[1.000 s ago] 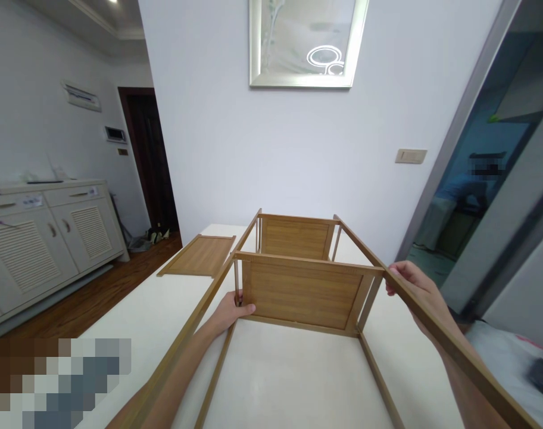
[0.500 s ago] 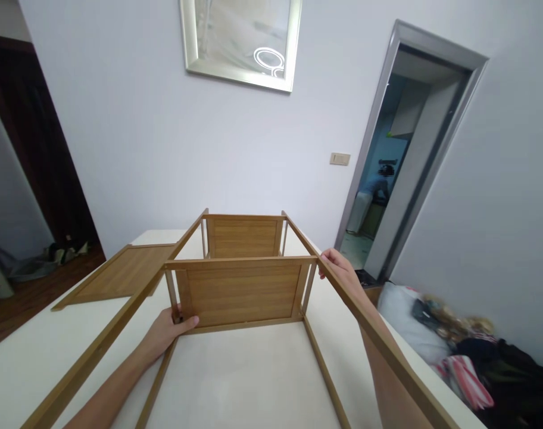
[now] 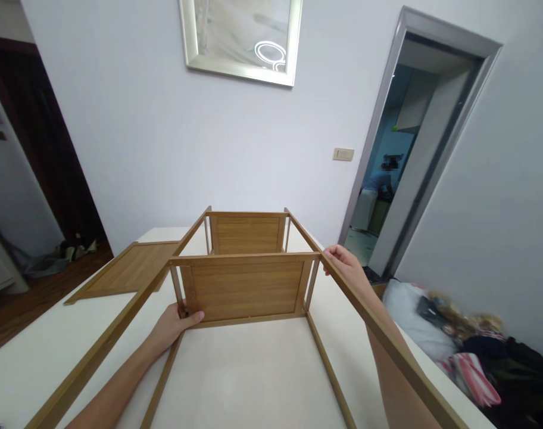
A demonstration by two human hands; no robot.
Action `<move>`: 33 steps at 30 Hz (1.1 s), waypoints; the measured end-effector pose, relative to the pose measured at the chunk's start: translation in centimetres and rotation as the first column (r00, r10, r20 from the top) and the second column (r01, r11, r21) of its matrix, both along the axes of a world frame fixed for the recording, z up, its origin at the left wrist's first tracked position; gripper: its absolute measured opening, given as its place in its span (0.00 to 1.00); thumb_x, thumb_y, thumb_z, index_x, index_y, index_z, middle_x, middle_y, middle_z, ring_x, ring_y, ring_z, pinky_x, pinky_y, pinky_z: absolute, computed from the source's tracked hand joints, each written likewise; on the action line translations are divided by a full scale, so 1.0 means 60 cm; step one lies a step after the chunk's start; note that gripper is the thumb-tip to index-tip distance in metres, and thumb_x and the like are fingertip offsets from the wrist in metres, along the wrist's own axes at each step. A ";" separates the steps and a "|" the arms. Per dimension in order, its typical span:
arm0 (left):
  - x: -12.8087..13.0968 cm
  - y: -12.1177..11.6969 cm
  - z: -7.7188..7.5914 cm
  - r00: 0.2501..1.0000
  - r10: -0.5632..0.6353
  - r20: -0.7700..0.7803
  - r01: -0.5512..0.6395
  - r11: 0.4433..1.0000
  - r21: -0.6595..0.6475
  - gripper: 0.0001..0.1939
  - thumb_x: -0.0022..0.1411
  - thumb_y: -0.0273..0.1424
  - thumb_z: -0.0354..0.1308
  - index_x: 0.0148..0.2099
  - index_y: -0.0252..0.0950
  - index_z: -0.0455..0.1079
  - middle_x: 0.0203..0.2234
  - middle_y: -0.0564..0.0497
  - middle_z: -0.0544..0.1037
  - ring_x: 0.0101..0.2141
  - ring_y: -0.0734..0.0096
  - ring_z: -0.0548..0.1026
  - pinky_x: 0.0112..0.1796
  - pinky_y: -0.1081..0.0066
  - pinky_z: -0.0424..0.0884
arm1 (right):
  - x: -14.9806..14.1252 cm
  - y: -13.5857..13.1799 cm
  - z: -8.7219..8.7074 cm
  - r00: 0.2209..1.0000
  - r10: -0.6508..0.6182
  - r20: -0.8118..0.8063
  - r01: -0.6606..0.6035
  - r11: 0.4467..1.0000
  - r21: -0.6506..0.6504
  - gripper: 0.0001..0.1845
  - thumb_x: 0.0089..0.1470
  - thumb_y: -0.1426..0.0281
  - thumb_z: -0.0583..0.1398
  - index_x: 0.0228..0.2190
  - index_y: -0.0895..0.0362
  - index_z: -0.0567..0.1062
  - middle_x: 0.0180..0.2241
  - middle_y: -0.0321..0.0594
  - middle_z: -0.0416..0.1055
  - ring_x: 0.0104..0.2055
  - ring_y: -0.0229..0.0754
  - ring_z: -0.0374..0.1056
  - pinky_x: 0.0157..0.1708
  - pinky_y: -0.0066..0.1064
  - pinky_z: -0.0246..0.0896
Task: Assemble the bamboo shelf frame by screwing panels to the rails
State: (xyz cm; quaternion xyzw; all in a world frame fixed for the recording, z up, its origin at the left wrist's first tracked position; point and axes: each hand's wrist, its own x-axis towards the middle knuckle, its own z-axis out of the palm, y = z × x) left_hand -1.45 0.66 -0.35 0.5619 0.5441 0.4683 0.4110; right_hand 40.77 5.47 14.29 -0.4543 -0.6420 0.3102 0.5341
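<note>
A wooden shelf frame (image 3: 271, 257) lies on its side on the white table (image 3: 249, 375), long rails running toward the wall. Across it stand a nearer shelf panel (image 3: 249, 290) and a farther shelf panel (image 3: 247, 234). My left hand (image 3: 175, 326) is closed around the frame's lower left joint, thumb against the near panel's face. At the upper right joint, my right hand (image 3: 346, 265) curls its fingers on the outer side of the right rail (image 3: 370, 319); the fingertips are partly hidden behind that rail.
A loose wooden panel (image 3: 128, 271) lies flat on the table, left of the frame. The wall with a switch (image 3: 343, 154) and a framed mirror (image 3: 240, 36) rises behind. Clothes (image 3: 472, 375) are heaped at the right. Through the doorway (image 3: 383, 173) a person is partly visible.
The view has shifted slightly, so the frame and table sit a little farther right in the picture. Both hands keep their places on the frame.
</note>
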 end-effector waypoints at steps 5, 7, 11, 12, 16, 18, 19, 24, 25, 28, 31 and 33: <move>0.005 -0.002 0.008 1.000 -0.010 0.017 0.010 1.000 0.016 0.24 0.46 0.46 0.70 0.40 0.33 0.76 0.40 0.42 0.83 0.44 0.47 0.78 0.50 0.54 0.71 | 0.002 0.002 -0.001 0.999 0.030 -0.039 -0.031 0.999 -0.015 0.24 0.44 0.46 0.64 0.27 0.54 0.69 0.21 0.32 0.67 0.22 0.37 0.63 0.23 0.30 0.62; 0.008 -0.004 0.012 1.000 -0.012 0.028 0.011 1.000 0.020 0.24 0.45 0.46 0.70 0.39 0.33 0.76 0.40 0.42 0.83 0.45 0.47 0.78 0.49 0.55 0.72 | 0.001 0.004 -0.006 0.997 0.041 -0.060 -0.041 0.999 -0.007 0.24 0.46 0.46 0.63 0.28 0.54 0.68 0.20 0.32 0.67 0.23 0.38 0.64 0.23 0.30 0.63; 0.013 -0.006 0.016 0.998 -0.025 0.061 0.024 1.000 0.012 0.23 0.45 0.45 0.70 0.39 0.33 0.76 0.40 0.42 0.83 0.45 0.48 0.78 0.48 0.56 0.72 | -0.003 0.007 -0.013 0.995 0.055 -0.087 -0.054 0.998 0.013 0.22 0.49 0.47 0.62 0.29 0.53 0.67 0.20 0.31 0.67 0.22 0.38 0.64 0.23 0.29 0.63; 0.013 -0.007 0.016 0.998 -0.021 0.067 0.020 1.000 0.011 0.24 0.45 0.45 0.70 0.39 0.33 0.76 0.40 0.42 0.83 0.45 0.48 0.78 0.48 0.56 0.72 | -0.003 0.007 -0.014 0.994 0.056 -0.091 -0.055 0.998 0.016 0.22 0.49 0.47 0.62 0.29 0.53 0.67 0.19 0.31 0.66 0.22 0.37 0.63 0.22 0.29 0.63; 0.014 -0.007 0.016 0.998 0.011 0.064 -0.011 1.000 -0.001 0.25 0.43 0.46 0.71 0.39 0.33 0.77 0.40 0.41 0.83 0.44 0.47 0.79 0.48 0.55 0.73 | -0.007 0.013 -0.023 0.994 0.039 -0.101 -0.037 0.999 0.023 0.22 0.51 0.47 0.60 0.27 0.53 0.66 0.19 0.31 0.66 0.22 0.37 0.63 0.23 0.29 0.62; 0.013 -0.007 0.016 0.999 0.010 0.053 -0.010 1.000 0.003 0.26 0.42 0.47 0.71 0.39 0.33 0.77 0.40 0.41 0.83 0.44 0.46 0.79 0.47 0.55 0.73 | -0.013 0.018 -0.035 0.994 0.008 -0.111 -0.005 1.000 0.022 0.23 0.52 0.46 0.58 0.25 0.53 0.65 0.19 0.32 0.65 0.21 0.37 0.62 0.22 0.29 0.61; 0.012 -0.006 0.016 0.999 0.003 0.046 -0.003 1.000 0.007 0.26 0.43 0.47 0.71 0.39 0.33 0.77 0.40 0.41 0.83 0.45 0.46 0.79 0.48 0.56 0.73 | -0.017 0.021 -0.045 0.993 -0.015 -0.115 0.017 1.000 0.018 0.23 0.53 0.46 0.56 0.25 0.52 0.64 0.20 0.32 0.64 0.21 0.37 0.61 0.21 0.29 0.60; 0.011 -0.007 0.019 1.000 -0.011 0.020 0.011 1.000 0.005 0.27 0.43 0.48 0.70 0.40 0.33 0.77 0.40 0.42 0.83 0.45 0.46 0.78 0.49 0.55 0.72 | -0.031 0.013 -0.117 0.992 -0.124 -0.032 0.122 0.992 -0.042 0.21 0.54 0.49 0.54 0.23 0.52 0.63 0.20 0.33 0.63 0.22 0.40 0.61 0.22 0.32 0.59; 0.011 -0.007 0.020 1.000 -0.003 0.014 0.003 1.000 0.002 0.27 0.43 0.49 0.70 0.39 0.33 0.77 0.40 0.42 0.83 0.46 0.45 0.78 0.49 0.54 0.73 | -0.031 0.005 -0.133 0.991 -0.134 0.001 0.134 0.990 -0.051 0.17 0.54 0.52 0.55 0.24 0.52 0.65 0.21 0.34 0.65 0.24 0.41 0.63 0.24 0.33 0.61; 0.014 -0.008 0.023 1.000 0.014 0.001 -0.014 1.000 -0.006 0.28 0.41 0.51 0.70 0.38 0.34 0.77 0.37 0.43 0.84 0.47 0.43 0.77 0.49 0.53 0.73 | -0.031 -0.026 -0.176 0.984 -0.150 0.094 0.156 0.986 -0.059 0.09 0.52 0.61 0.55 0.30 0.52 0.70 0.28 0.38 0.71 0.32 0.46 0.68 0.33 0.38 0.66; 0.018 -0.011 0.028 1.000 0.019 -0.002 -0.019 1.000 0.005 0.28 0.42 0.51 0.69 0.38 0.34 0.76 0.37 0.43 0.84 0.48 0.43 0.77 0.50 0.52 0.72 | -0.038 -0.052 -0.209 0.978 -0.125 0.165 0.136 0.989 -0.062 0.12 0.49 0.66 0.56 0.37 0.52 0.72 0.37 0.41 0.75 0.40 0.48 0.70 0.41 0.41 0.67; 0.020 -0.013 0.030 1.000 0.028 -0.015 -0.027 0.999 0.028 0.29 0.42 0.51 0.69 0.39 0.34 0.76 0.39 0.42 0.83 0.48 0.43 0.77 0.50 0.52 0.72 | -0.046 -0.060 -0.224 0.974 -0.106 0.198 0.121 0.991 -0.064 0.16 0.50 0.65 0.56 0.42 0.52 0.71 0.39 0.42 0.75 0.41 0.49 0.71 0.42 0.42 0.67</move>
